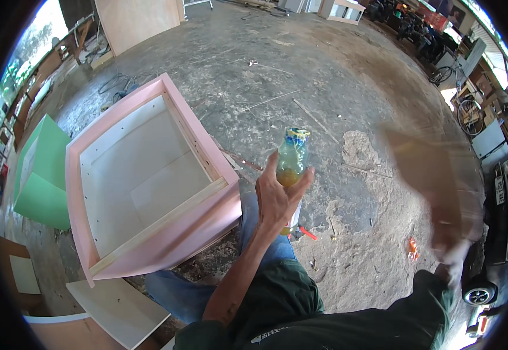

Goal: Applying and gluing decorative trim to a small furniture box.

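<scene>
My left hand (275, 195) grips a clear plastic bottle (292, 160) with a yellowish liquid in its lower half and a blue and yellow band at the neck, held upright in front of me. My right hand (449, 236) is a motion-blurred smear at the right, so I cannot tell whether it holds anything. A pink open cabinet box (149, 175) with a white inside lies on the floor just left of the bottle hand.
Rough concrete floor (335, 105) spreads ahead, with wood strips and debris. A green panel box (44, 175) sits at far left, white boards (120, 309) by my knee, a small red item (308, 234) below the bottle, bicycles (467, 111) and a car (502, 233) at right.
</scene>
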`<state>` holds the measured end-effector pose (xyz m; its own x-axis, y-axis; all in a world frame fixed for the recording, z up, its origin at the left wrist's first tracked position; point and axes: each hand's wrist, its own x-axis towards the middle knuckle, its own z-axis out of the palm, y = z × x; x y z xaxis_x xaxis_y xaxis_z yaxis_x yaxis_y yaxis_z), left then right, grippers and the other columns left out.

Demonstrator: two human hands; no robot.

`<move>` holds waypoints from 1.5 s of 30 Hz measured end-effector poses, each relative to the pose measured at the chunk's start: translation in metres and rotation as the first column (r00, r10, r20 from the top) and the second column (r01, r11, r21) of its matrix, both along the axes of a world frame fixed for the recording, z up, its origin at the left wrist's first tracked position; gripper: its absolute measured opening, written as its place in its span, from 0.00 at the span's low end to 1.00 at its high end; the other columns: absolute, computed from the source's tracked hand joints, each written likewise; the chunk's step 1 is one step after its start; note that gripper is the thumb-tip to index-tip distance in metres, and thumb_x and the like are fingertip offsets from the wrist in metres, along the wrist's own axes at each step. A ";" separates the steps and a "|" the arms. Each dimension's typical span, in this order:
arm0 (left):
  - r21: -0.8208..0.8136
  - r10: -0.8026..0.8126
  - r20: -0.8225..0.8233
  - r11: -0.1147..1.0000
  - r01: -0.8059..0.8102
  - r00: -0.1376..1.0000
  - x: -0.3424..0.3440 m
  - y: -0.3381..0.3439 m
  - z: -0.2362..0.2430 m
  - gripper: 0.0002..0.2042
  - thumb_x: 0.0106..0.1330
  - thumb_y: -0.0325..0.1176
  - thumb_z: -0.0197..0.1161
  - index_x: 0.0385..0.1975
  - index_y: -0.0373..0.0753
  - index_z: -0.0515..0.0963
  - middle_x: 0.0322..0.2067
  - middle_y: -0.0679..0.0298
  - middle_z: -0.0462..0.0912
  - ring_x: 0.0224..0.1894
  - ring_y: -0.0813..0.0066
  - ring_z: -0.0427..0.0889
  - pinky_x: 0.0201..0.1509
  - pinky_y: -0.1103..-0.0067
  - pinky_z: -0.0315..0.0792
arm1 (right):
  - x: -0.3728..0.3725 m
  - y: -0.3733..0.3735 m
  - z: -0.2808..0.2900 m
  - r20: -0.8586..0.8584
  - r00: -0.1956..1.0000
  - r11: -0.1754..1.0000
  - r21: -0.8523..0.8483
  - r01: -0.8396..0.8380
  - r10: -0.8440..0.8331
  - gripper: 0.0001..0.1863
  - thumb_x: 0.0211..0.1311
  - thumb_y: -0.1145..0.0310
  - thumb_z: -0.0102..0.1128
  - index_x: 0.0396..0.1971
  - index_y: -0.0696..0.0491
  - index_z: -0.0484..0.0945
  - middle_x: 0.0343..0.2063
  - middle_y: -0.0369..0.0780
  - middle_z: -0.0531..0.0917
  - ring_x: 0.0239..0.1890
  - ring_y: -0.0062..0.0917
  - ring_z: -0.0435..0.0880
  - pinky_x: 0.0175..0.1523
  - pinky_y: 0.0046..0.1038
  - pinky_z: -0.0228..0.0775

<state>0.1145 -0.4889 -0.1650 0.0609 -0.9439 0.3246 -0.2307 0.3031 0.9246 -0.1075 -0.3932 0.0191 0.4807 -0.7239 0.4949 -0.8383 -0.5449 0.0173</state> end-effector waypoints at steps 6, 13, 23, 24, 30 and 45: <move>0.068 -0.047 -0.304 0.995 0.071 0.951 -0.014 0.021 0.010 0.30 0.59 0.42 0.77 0.57 0.34 0.73 0.41 0.55 0.86 0.34 0.67 0.87 0.37 0.72 0.82 | -0.128 0.014 -0.038 0.853 0.469 0.633 -0.237 0.737 -0.227 0.23 0.76 0.47 0.54 0.43 0.56 0.77 0.28 0.36 0.78 0.32 0.23 0.74 0.39 0.26 0.66; -0.122 -0.015 -0.494 0.991 -0.052 0.869 -0.048 0.048 0.026 0.40 0.58 0.40 0.80 0.66 0.36 0.65 0.49 0.51 0.83 0.43 0.64 0.88 0.48 0.68 0.83 | 0.085 -0.032 -0.178 0.824 -0.230 0.849 0.528 -0.020 -0.518 0.29 0.80 0.47 0.43 0.63 0.55 0.72 0.41 0.40 0.83 0.47 0.28 0.81 0.53 0.31 0.77; -0.002 -0.093 -0.108 0.996 0.094 0.990 0.064 0.132 0.007 0.43 0.55 0.39 0.81 0.70 0.37 0.63 0.53 0.49 0.83 0.53 0.60 0.86 0.56 0.67 0.81 | 0.040 -0.030 -0.205 0.849 -0.261 0.880 0.396 -0.264 -0.460 0.28 0.70 0.60 0.59 0.63 0.61 0.71 0.51 0.46 0.82 0.57 0.34 0.81 0.62 0.35 0.76; 0.005 -0.051 -0.051 0.999 0.052 0.997 0.079 0.143 0.007 0.42 0.54 0.38 0.81 0.68 0.36 0.65 0.52 0.50 0.83 0.52 0.60 0.87 0.56 0.67 0.82 | 0.030 -0.029 -0.205 0.842 -0.264 0.875 0.407 -0.262 -0.471 0.28 0.70 0.60 0.59 0.63 0.61 0.71 0.51 0.46 0.82 0.57 0.34 0.81 0.62 0.35 0.76; 0.148 0.118 0.368 0.972 -0.183 0.922 0.157 0.190 0.034 0.39 0.48 0.32 0.83 0.62 0.32 0.73 0.50 0.50 0.84 0.51 0.61 0.87 0.57 0.69 0.80 | 0.019 -0.026 -0.207 0.579 -0.326 0.622 0.434 -0.652 -0.747 0.29 0.59 0.70 0.67 0.60 0.60 0.74 0.50 0.42 0.84 0.53 0.32 0.84 0.61 0.35 0.78; 0.055 -0.038 0.876 0.998 -0.021 0.480 0.172 0.169 0.067 0.44 0.30 0.21 0.81 0.59 0.34 0.76 0.47 0.51 0.84 0.47 0.50 0.84 0.50 0.64 0.77 | 0.072 -0.058 -0.181 0.356 0.320 -0.072 0.564 -0.823 -0.878 0.34 0.56 0.72 0.74 0.63 0.60 0.72 0.50 0.45 0.85 0.50 0.31 0.87 0.60 0.36 0.79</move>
